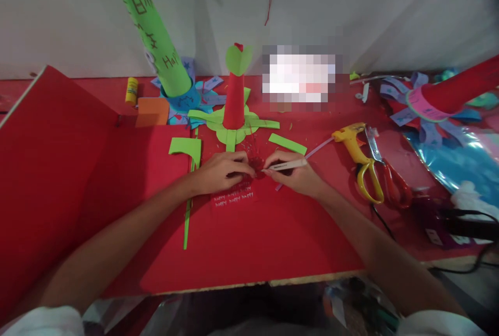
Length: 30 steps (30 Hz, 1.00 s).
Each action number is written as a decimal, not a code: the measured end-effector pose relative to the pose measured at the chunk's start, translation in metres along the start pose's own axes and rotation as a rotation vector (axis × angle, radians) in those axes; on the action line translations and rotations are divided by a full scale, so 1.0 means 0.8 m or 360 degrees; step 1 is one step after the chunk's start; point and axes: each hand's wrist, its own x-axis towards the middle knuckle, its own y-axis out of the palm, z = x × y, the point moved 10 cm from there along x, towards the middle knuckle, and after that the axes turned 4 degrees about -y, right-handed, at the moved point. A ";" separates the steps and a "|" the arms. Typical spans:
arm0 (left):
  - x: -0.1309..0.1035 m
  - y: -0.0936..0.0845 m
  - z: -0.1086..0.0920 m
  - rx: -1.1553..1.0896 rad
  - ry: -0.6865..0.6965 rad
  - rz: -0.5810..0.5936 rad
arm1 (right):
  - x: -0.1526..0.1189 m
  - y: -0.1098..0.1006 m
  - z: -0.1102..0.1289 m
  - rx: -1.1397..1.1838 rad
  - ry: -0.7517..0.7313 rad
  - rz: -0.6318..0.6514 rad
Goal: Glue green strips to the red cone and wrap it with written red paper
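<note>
My right hand (302, 175) is closed around a slim white pen (288, 165), its tip pointing left. My left hand (226, 172) has its fingers curled together, pinching the edge of a small red paper piece (257, 161) just beside the pen tip. Under my left hand lies a red paper (234, 199) with rows of the word "happy" in white. Just beyond my hands stands a red paper cone (234, 102) on a green flower-shaped base (218, 120), topped by a green heart-like shape (238, 61). A green paper strip (287, 144) lies near my right hand.
To the right are a yellow glue gun (349, 136) and scissors (374, 170) with yellow and red handles. A tall green paper tube (159, 35) stands back left beside a glue stick (131, 92). Green offcuts (187, 146) lie left. A red board (50, 170) rises at far left.
</note>
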 end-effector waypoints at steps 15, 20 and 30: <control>-0.001 0.003 -0.004 0.0014 0.0042 0.0017 | -0.004 -0.002 -0.012 0.0040 0.0151 -0.0078; 0.000 0.004 -0.002 0.0012 0.0036 0.0005 | -0.005 -0.001 -0.013 0.0031 0.0176 -0.0065; 0.000 0.003 -0.002 -0.0004 0.0043 -0.0003 | -0.004 -0.004 -0.016 0.0016 0.0186 -0.0105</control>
